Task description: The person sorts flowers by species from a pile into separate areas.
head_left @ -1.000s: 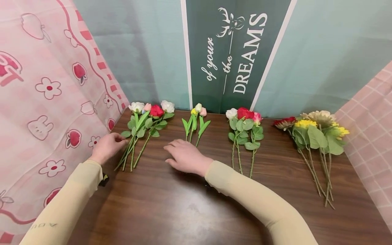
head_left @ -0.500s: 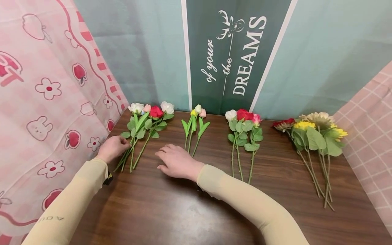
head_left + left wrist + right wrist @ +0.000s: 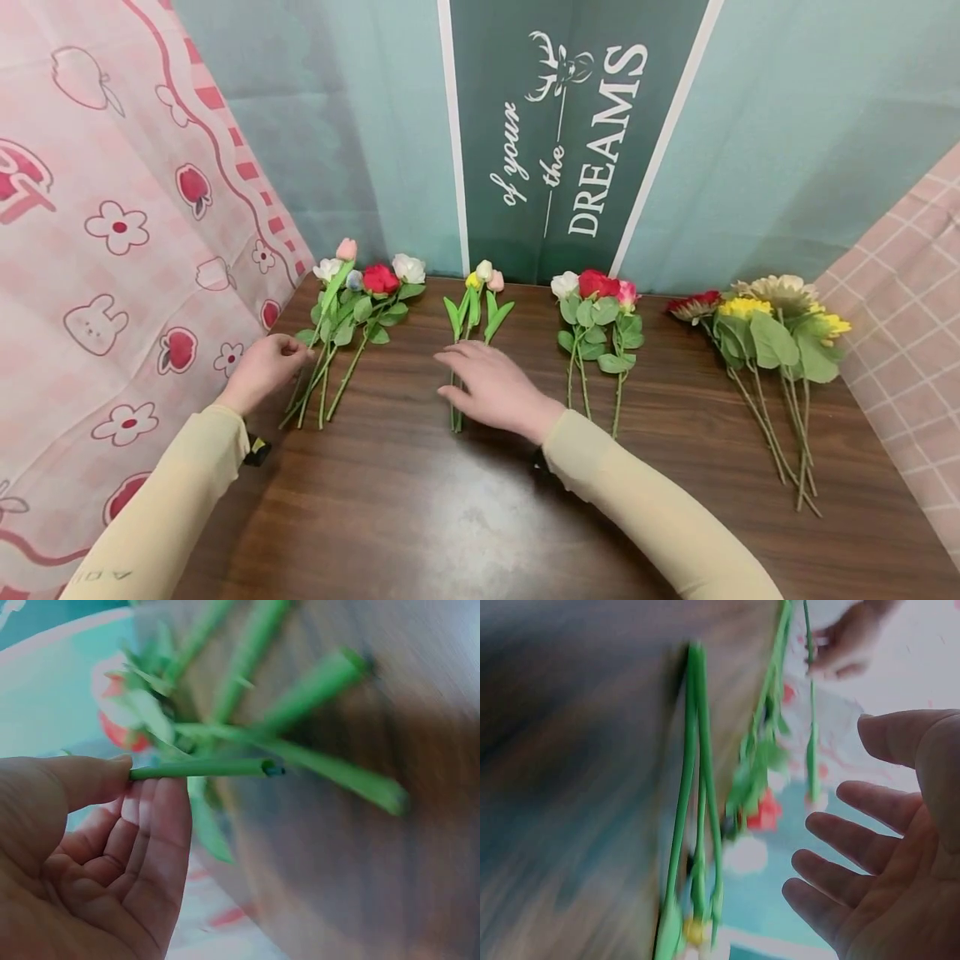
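My L hand (image 3: 264, 369): thumb and fingers pinch pink bud stem (image 3: 202, 768), bud (image 3: 347, 249) raised above L bunch (image 3: 360, 308) at table (image 3: 420, 517) edge. My R hand (image 3: 498, 390): fingers spread, flat over tulip stems (image 3: 455, 408), no grip.

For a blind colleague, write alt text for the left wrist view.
The left hand pinches a thin green flower stem between thumb and fingers, above blurred stems and a red bloom on a brown table.
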`<state>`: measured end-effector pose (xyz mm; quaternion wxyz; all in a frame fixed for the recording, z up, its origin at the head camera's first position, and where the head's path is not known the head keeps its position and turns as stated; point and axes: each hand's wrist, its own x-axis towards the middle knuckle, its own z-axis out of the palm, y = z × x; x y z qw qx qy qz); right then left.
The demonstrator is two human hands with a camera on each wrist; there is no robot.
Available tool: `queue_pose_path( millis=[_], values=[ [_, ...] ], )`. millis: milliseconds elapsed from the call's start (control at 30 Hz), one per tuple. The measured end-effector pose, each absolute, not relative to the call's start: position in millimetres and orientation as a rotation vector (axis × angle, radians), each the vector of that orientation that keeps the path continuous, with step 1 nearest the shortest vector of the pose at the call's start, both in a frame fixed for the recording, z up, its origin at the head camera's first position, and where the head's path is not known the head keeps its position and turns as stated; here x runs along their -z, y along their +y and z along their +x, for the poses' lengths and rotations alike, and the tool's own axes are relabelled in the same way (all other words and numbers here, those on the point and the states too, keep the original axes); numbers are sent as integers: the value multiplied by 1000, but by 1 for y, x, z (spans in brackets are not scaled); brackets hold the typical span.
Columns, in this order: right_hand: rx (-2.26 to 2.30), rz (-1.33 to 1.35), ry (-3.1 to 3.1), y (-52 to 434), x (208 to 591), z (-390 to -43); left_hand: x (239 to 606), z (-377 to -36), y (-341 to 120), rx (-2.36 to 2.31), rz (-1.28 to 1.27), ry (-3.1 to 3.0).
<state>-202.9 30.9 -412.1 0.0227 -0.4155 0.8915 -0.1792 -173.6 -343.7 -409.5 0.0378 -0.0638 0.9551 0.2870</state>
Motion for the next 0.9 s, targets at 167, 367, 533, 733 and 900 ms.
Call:
queue_pose_path(
  millis=[167, 367, 533, 733, 900],
  values=[
    [720, -1115, 2848, 84, 408, -204, 398, -175, -303, -982, -115, 2957],
    [835, -938, 2916, 131, 409, -197, 395, -190, -230, -1092, 25, 2818],
    [812, -890, 2932, 148, 415, -191, 407, -209, -173, -1103, 132, 2721],
    [714, -928, 2932, 151, 426, -190, 428, -222, -138, -931, 207, 2747],
    [699, -920, 2941, 153, 432, -190, 434, -226, -121, -736, 311, 2834]
  ],
)
